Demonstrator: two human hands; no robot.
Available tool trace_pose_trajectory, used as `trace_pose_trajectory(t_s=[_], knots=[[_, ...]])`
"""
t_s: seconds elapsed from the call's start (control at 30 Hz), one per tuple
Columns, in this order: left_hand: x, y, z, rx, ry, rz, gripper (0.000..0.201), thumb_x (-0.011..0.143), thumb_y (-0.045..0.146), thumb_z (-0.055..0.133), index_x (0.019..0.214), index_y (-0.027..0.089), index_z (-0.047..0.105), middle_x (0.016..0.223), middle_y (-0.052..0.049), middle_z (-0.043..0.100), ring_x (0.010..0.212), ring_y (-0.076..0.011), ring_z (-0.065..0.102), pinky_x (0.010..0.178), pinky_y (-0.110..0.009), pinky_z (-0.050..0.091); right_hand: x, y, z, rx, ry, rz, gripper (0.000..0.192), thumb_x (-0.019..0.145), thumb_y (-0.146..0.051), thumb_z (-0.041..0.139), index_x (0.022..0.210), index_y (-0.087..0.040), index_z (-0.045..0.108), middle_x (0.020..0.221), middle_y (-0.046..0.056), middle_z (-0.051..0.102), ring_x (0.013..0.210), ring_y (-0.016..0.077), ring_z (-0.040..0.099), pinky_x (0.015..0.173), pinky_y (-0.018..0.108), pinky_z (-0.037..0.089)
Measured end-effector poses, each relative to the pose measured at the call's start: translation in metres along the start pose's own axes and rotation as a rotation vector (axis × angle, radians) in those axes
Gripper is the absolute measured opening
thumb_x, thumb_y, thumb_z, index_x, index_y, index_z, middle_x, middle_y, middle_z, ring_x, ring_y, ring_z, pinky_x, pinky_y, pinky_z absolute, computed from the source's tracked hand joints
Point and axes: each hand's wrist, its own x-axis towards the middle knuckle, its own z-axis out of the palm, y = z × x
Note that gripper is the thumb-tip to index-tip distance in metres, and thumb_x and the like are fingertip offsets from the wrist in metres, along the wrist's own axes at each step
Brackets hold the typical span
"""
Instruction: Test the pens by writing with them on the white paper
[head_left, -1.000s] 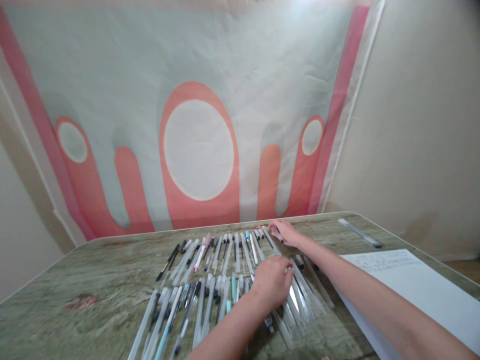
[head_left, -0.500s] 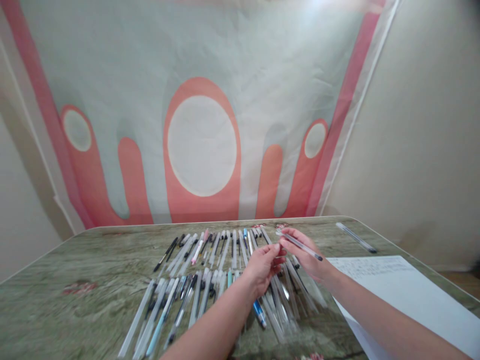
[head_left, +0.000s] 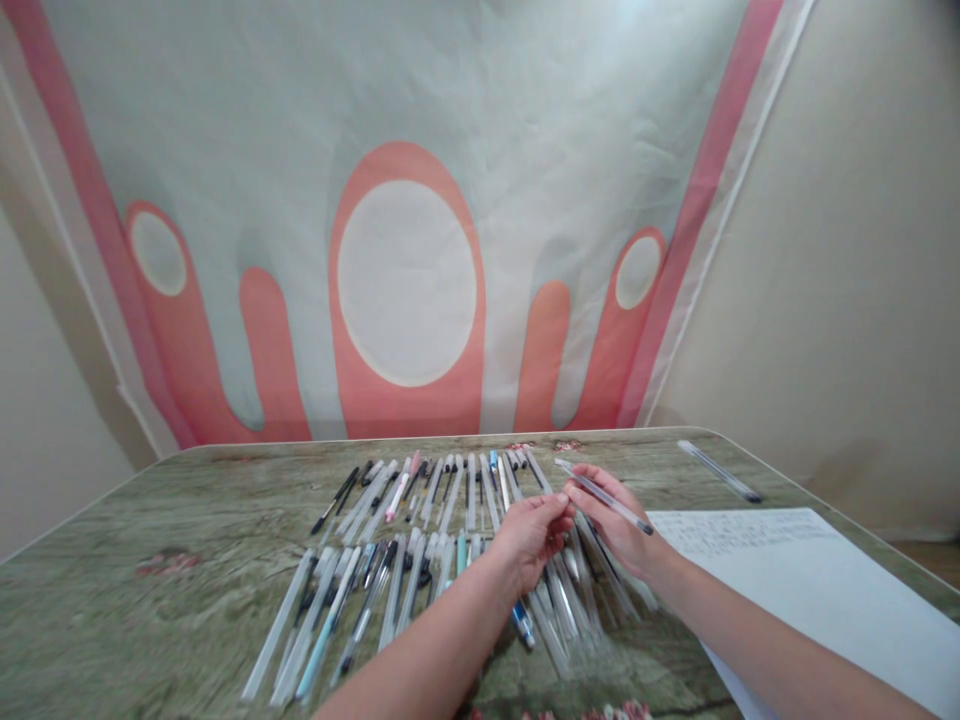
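Observation:
My right hand (head_left: 613,515) is closed around a clear pen (head_left: 604,493). The pen slants across the fingers, its dark end pointing down toward my wrist. My left hand (head_left: 534,535) meets the right one at the fingertips, with thumb and forefinger pinched together. Whatever lies in that pinch is too small to make out. Beneath both hands runs a dense set of pens in two rows, mostly clear or whitish. A blue pen (head_left: 523,622) pokes out below my left hand, and a light-blue pen (head_left: 324,640) lies further left in the front row.
A white sheet with handwriting (head_left: 810,580) lies on the right of the wood-patterned table (head_left: 97,600). Behind it, near the far right corner, rest clear pens (head_left: 720,472). A hanging cloth with coral shapes (head_left: 409,400) rises behind the table.
The camera view has shifted slightly. Both hands stay together over the pens, and the clear pen is still in my right hand at nearly the same slant.

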Motion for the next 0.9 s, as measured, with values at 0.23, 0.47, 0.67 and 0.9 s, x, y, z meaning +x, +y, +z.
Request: trace_pose_trajectory(t_s=[0.23, 0.47, 0.67, 0.9], knots=[[-0.0013, -0.0005, 0.0013, 0.041, 0.050, 0.043, 0.021, 0.060, 0.030, 0.071, 0.067, 0.013, 0.061, 0.065, -0.002, 0.059, 0.054, -0.0062, 0.050, 0.049, -0.018, 0.033, -0.0019, 0.0032, -0.0003, -0.015, 0.022, -0.035, 0.033, 0.069, -0.032, 0.068, 0.096, -0.023, 0.052, 0.084, 0.000, 0.060, 0.078, 0.0142, 0.055, 0.074, 0.028, 0.042], [-0.0009, 0.0003, 0.0008, 0.046, 0.015, 0.097, 0.026, 0.058, 0.035, 0.071, 0.066, 0.013, 0.060, 0.067, -0.001, 0.059, 0.058, -0.0076, 0.051, 0.052, -0.020, 0.032, -0.0003, 0.0002, 0.0017, 0.092, 0.046, -0.012, 0.033, 0.073, -0.037, 0.063, 0.102, -0.024, 0.056, 0.087, 0.003, 0.063, 0.081, 0.0175, 0.058, 0.077, 0.033, 0.044], [0.0016, -0.0009, -0.0015, 0.018, -0.069, 0.161, 0.026, 0.063, 0.037, 0.067, 0.069, 0.015, 0.056, 0.068, 0.000, 0.057, 0.063, -0.0088, 0.053, 0.058, -0.020, 0.033, -0.0004, -0.0041, 0.0021, 0.152, 0.064, -0.007, 0.036, 0.076, -0.047, 0.054, 0.102, -0.022, 0.061, 0.083, 0.004, 0.065, 0.082, 0.0187, 0.058, 0.077, 0.036, 0.046], [0.0015, -0.0021, -0.0010, -0.004, -0.123, 0.209, 0.028, 0.068, 0.041, 0.062, 0.071, 0.016, 0.051, 0.072, -0.001, 0.059, 0.065, -0.0096, 0.053, 0.062, -0.022, 0.035, -0.0084, -0.0044, 0.0058, -0.122, 0.146, -0.150, 0.023, 0.076, -0.040, 0.058, 0.087, -0.020, 0.058, 0.071, 0.001, 0.061, 0.067, 0.0152, 0.055, 0.071, 0.030, 0.044]])
